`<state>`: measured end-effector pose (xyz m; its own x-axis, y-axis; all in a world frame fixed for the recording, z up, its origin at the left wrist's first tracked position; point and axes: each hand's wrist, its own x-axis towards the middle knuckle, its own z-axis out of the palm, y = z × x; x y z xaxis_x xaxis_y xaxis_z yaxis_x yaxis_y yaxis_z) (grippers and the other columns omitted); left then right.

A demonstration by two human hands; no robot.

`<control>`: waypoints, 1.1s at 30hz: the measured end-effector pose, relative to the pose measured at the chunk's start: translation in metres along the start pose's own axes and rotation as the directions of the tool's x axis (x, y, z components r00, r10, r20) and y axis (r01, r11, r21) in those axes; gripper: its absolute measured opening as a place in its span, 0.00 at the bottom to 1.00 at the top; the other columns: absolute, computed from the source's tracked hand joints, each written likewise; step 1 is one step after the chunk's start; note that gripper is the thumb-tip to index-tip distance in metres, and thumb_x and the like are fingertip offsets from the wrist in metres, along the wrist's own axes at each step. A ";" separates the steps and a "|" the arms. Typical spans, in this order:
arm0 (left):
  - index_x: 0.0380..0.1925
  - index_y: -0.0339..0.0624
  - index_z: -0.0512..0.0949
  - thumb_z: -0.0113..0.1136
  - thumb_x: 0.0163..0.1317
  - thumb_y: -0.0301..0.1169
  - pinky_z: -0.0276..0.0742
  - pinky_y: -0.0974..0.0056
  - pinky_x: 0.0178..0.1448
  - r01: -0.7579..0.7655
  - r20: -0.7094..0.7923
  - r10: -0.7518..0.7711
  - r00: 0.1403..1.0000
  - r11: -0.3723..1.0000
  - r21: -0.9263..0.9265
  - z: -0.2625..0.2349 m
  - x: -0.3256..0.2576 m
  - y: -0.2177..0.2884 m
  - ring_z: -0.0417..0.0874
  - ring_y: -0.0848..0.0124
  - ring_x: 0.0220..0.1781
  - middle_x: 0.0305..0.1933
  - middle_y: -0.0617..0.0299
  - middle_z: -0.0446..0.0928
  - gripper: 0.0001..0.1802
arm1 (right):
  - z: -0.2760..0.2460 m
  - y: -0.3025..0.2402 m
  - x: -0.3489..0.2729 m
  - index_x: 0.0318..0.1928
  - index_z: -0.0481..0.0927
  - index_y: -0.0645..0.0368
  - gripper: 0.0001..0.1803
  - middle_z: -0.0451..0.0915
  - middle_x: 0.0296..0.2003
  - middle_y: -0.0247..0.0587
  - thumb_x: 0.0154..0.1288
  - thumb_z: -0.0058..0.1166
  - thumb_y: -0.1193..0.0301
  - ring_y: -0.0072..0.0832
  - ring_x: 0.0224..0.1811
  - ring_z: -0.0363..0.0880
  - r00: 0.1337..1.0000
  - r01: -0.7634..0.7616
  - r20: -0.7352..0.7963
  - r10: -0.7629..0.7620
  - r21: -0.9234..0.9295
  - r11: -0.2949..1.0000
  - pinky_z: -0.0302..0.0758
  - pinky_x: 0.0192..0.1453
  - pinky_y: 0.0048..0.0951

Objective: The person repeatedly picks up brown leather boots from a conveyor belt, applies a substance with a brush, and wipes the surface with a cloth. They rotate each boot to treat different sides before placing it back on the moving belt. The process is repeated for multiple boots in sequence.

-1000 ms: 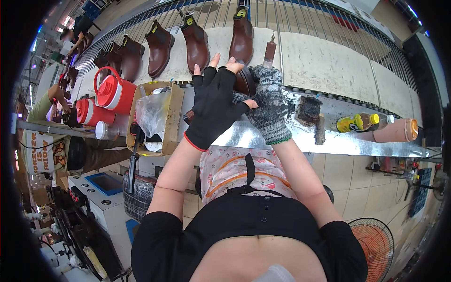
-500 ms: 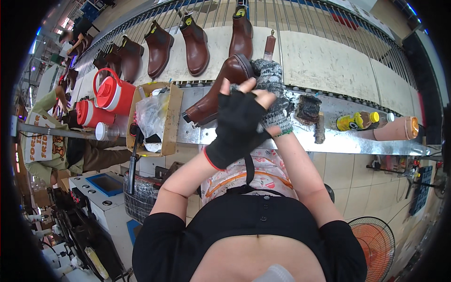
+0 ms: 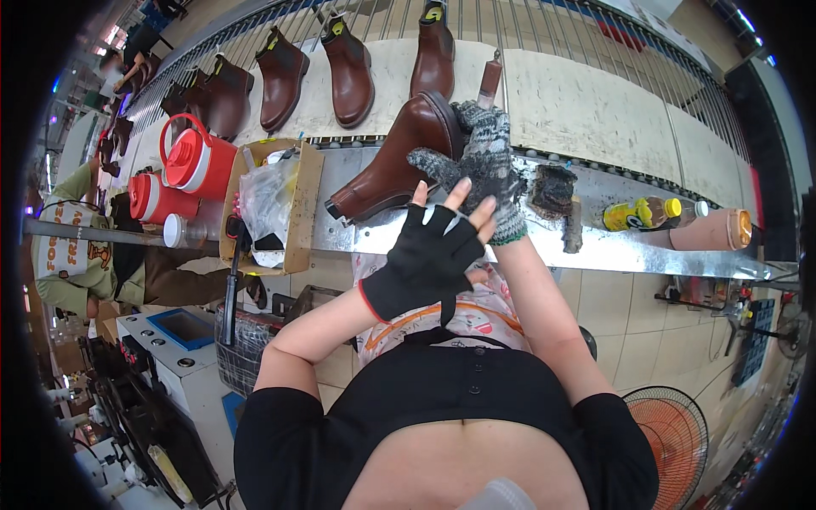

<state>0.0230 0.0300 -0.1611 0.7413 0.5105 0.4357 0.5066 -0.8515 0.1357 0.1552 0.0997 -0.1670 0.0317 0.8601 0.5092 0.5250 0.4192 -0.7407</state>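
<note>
My right hand (image 3: 480, 166), in a grey knit glove, is clamped on the shaft of a brown boot (image 3: 395, 161) lying on its side on the metal desk (image 3: 612, 246). My left hand (image 3: 429, 255), in a black fingerless glove, hovers beside it, fingers spread, holding nothing. Four more boots (image 3: 348, 72) stand on the conveyor behind. Two red jugs (image 3: 195, 161) sit left of a cardboard box (image 3: 297, 212); a yellow-labelled bottle (image 3: 642, 214) lies right.

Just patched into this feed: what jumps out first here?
The brown boot lying on its side on the metal bench, centre frame, with the right hand in a grey knit glove gripping it. The left hand, in a black fingerless glove, hovers just below. More brown boots line the conveyor behind.
</note>
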 end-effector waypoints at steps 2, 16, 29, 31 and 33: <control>0.33 0.44 0.77 0.64 0.47 0.48 0.50 0.38 0.67 -0.017 -0.119 0.002 0.993 0.991 -0.130 -0.003 -0.014 -0.014 0.73 0.57 0.58 0.47 0.59 0.77 0.21 | -0.003 0.012 0.009 0.49 0.73 0.62 0.36 0.74 0.43 0.51 0.40 0.70 0.57 0.46 0.48 0.69 0.999 0.032 -0.021 -0.033 -0.050 0.998 0.67 0.55 0.41; 0.57 0.41 0.66 0.73 0.36 0.42 0.73 0.59 0.52 0.733 0.337 -0.652 0.679 0.585 -0.346 0.011 -0.044 -0.123 0.78 0.56 0.50 0.48 0.52 0.77 0.45 | -0.035 0.080 -0.093 0.61 0.63 0.57 0.30 0.71 0.52 0.41 0.58 0.56 0.75 0.29 0.48 0.74 0.913 -0.203 -0.329 0.242 0.148 0.968 0.76 0.41 0.27; 0.50 0.28 0.70 0.72 0.39 0.50 0.73 0.63 0.54 0.611 0.379 -0.494 0.783 0.495 -0.617 0.083 0.120 -0.197 0.79 0.61 0.49 0.48 0.46 0.77 0.44 | -0.055 0.180 -0.200 0.63 0.61 0.63 0.32 0.67 0.55 0.60 0.62 0.50 0.62 0.50 0.56 0.68 0.977 -0.208 -0.123 0.173 -0.711 0.672 0.66 0.59 0.45; 0.49 0.31 0.71 0.70 0.38 0.56 0.73 0.61 0.53 0.632 0.408 -0.518 0.752 0.743 -0.221 0.105 0.171 -0.216 0.80 0.56 0.47 0.45 0.43 0.78 0.45 | -0.057 0.183 -0.203 0.65 0.59 0.56 0.32 0.66 0.56 0.60 0.63 0.48 0.60 0.50 0.56 0.67 0.988 -0.130 -0.053 0.144 -0.787 0.604 0.67 0.58 0.46; 0.45 0.33 0.73 0.64 0.44 0.57 0.74 0.58 0.52 0.368 0.245 -0.315 0.917 0.905 -0.214 0.152 0.199 -0.245 0.80 0.52 0.46 0.43 0.42 0.78 0.39 | -0.052 0.186 -0.208 0.65 0.59 0.54 0.32 0.65 0.57 0.59 0.63 0.47 0.58 0.50 0.57 0.67 0.949 -0.235 -0.032 0.314 -0.736 0.635 0.67 0.58 0.46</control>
<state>0.1131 0.3582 -0.2427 0.6281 0.7657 0.1387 0.6371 -0.6083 0.4733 0.2906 -0.0162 -0.3883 0.2219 0.9384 0.2649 0.9518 -0.1495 -0.2678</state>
